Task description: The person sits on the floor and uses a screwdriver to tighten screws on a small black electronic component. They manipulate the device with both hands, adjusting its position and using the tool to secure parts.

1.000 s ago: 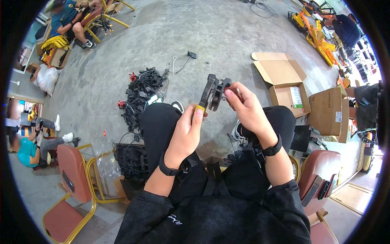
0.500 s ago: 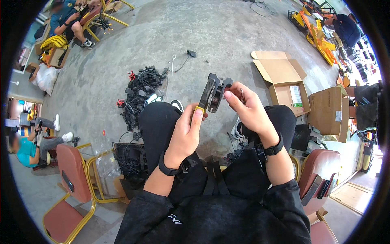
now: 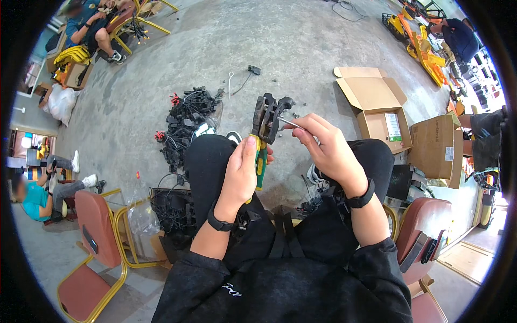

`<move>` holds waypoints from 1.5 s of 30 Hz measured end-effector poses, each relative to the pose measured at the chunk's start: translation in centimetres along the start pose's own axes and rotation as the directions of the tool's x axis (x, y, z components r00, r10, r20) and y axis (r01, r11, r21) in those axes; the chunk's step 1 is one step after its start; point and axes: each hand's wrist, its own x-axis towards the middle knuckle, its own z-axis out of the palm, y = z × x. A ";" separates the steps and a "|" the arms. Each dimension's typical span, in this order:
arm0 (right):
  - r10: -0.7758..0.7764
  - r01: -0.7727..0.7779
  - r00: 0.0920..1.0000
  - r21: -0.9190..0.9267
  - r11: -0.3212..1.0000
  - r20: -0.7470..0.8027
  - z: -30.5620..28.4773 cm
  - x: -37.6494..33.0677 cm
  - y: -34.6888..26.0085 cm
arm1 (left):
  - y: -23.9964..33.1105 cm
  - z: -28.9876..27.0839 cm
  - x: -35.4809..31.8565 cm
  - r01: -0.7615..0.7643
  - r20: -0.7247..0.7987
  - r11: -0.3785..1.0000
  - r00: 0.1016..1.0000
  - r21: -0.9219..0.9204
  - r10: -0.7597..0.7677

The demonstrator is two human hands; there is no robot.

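My left hand [image 3: 242, 169] is closed round the green-and-yellow handles of a pair of pliers [image 3: 260, 169]. At the pliers' dark jaws is a black moulded part [image 3: 275, 118] with a curved upper end, above the gap between my knees. It seems to be held in the jaws, but the contact is hard to see. My right hand [image 3: 329, 151] pinches a thin metal rod [image 3: 291, 124]. The rod's far end meets the right side of the black part; what its tip does there is hidden.
A heap of black cabled parts [image 3: 188, 126] lies on the floor ahead to the left. An opened cardboard box [image 3: 371, 107] and a closed-looking carton [image 3: 431, 145] stand to the right. Chairs [image 3: 97, 226] flank me. Other people sit or work farther off.
My right hand has drawn back from the black part, and the rod now points at it. The pliers have shifted slightly left and turned, showing the green handle.
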 end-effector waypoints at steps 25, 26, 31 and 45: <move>-0.255 0.189 0.960 -0.407 0.894 -0.114 -0.2 0.2 0.5 | 0.3 0.3 -0.2 -0.027 -0.032 0.991 0.999 0.128 0.031; -0.271 0.195 0.955 -0.426 0.883 -0.123 -0.2 0.3 0.3 | 0.3 0.3 -0.2 -0.037 -0.037 0.991 0.998 0.127 0.042; 0.145 -0.130 0.983 0.130 0.983 -0.109 0.2 0.0 0.3 | 0.3 0.3 -0.2 -0.098 -0.028 0.980 0.994 0.172 0.105; 0.022 -0.019 0.985 0.015 1.000 -0.170 -0.1 0.1 0.2 | 0.1 0.1 -0.1 -0.018 -0.025 1.000 1.000 0.015 0.019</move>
